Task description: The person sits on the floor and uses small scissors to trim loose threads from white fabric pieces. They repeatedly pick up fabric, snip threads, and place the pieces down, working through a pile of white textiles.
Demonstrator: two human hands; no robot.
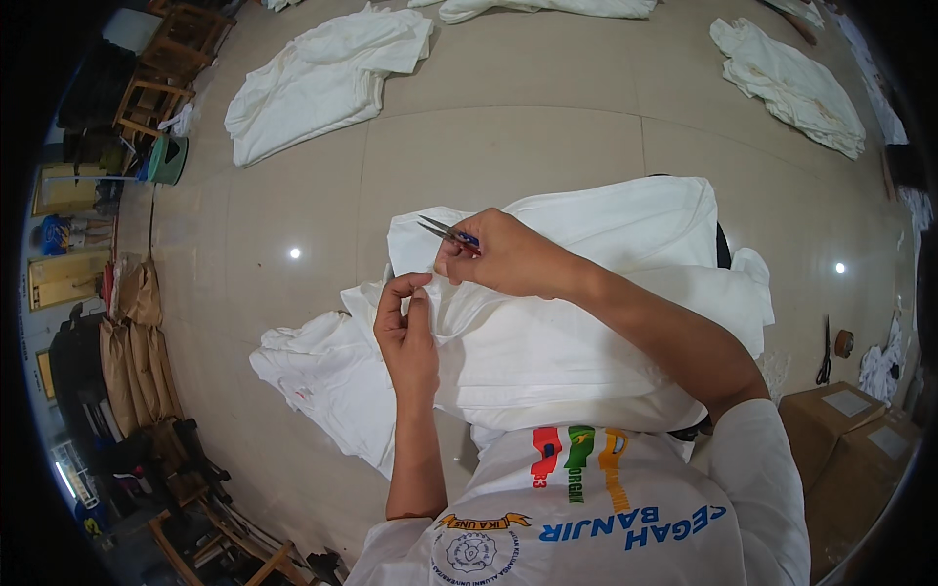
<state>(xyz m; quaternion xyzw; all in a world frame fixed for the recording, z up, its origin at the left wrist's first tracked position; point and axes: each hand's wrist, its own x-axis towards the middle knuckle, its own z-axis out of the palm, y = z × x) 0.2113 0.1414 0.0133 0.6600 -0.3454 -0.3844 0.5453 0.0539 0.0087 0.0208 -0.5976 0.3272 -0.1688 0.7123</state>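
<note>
- Across the near middle of the tiled floor [508, 146], over the seated person's lap, lay a spread of white cloth [586, 342], its folds bunched up beneath the hands.
- The right hand [506, 256] was clamped on small snips [449, 233] with blue and red on the handles; their pointed blades reached out to the left above the cloth.
- The left hand [408, 317] was at the cloth's left part, just beside the right, its thumb and forefinger tips close together; I could not tell whether they had cloth pinched between them.
- Left of the lap, another white piece [327, 376] sprawled on the floor, crumpled.
- Toward the floor's far left corner rested a folded white stack [313, 88]; at its far edge, more white fabric [547, 9]; toward the far right corner, a white pile [787, 86].
- By the right edge lay black scissors [826, 352], a brown tape roll [844, 343] just beside them, and cardboard boxes [826, 415] nearer the person.
- Along the left edge stood brown sacks [137, 366], with a green tub [168, 161] farther up near wooden chairs [151, 103].
</note>
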